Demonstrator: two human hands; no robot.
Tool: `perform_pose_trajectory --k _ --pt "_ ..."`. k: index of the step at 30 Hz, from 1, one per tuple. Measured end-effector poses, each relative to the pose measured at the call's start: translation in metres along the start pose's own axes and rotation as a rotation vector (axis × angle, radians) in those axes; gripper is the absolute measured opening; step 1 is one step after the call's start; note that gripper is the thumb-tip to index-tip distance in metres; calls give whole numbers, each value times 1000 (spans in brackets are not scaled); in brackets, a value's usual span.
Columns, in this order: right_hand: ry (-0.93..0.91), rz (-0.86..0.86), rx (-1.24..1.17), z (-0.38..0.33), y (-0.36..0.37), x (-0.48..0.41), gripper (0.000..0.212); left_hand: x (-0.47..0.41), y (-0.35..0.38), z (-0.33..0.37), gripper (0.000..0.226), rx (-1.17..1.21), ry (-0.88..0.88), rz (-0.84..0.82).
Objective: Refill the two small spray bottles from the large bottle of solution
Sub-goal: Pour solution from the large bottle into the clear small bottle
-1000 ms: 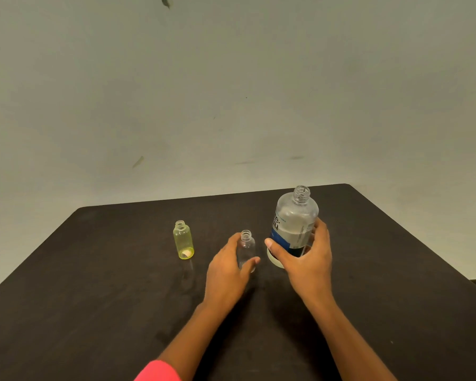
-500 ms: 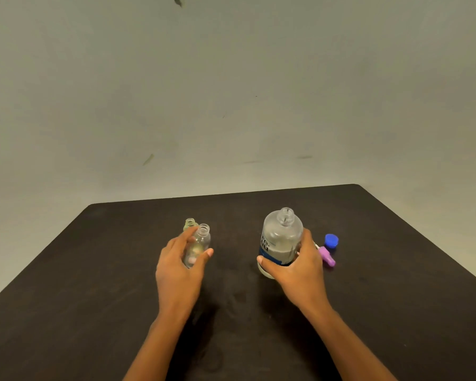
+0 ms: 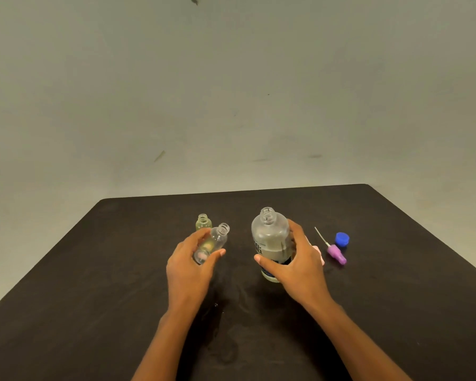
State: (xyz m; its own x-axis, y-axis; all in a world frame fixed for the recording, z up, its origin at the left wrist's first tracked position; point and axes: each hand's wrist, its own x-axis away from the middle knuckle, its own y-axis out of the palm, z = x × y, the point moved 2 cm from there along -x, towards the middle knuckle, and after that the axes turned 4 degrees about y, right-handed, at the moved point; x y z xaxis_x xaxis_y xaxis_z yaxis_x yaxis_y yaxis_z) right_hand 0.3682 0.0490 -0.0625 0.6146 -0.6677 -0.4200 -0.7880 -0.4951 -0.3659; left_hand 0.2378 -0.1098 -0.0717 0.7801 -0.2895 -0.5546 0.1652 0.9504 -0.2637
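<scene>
Writing: large bottle (image 3: 271,240) has a white label over a dark blue band. A few dark letters show at the label's left edge, cut off by the curve, not readable. No other text or brand visible.
Large bottle look: clear plastic, rounded shoulders, threaded neck, no cap, clear liquid up to about mid-body.
Large bottle place: centre-right of the dark table (image 3: 94,298), leaning slightly. Can't tell if the base touches the tabletop.
Right hand (image 3: 297,265): wrapped round the large bottle's lower body, thumb across the front over the blue band, fingers curled round the far side.
Clear small bottle (image 3: 213,242): transparent, uncapped, threaded neck, tilted with its mouth up and right toward the large bottle. Looks nearly empty.
Left hand (image 3: 188,268): grips the clear small bottle, thumb at its lower right, fingers curled over its left side.
Yellow small bottle (image 3: 203,222): yellow-tinted, uncapped, upright on the table just behind the clear one, lower part hidden.
Blue cap (image 3: 342,239): on the table right of the large bottle.
Purple spray head (image 3: 336,253): lies just beside the blue cap, thin dip tube pointing up-left.
Pink piece (image 3: 320,255): just behind the right hand, mostly hidden.
</scene>
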Motion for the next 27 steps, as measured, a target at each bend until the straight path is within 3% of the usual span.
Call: perform_pose_trajectory --k 6,15,27 --pt "-139 -9 198 -6 3 -8 75 0 -1 -3 47 -44 47 -12" --pt "-279 143 437 1 6 -20 81 0 0 0 51 9 43 -4" --pt "-362 243 546 10 1 -23 85 1 6 -2 48 -34 110 -84"
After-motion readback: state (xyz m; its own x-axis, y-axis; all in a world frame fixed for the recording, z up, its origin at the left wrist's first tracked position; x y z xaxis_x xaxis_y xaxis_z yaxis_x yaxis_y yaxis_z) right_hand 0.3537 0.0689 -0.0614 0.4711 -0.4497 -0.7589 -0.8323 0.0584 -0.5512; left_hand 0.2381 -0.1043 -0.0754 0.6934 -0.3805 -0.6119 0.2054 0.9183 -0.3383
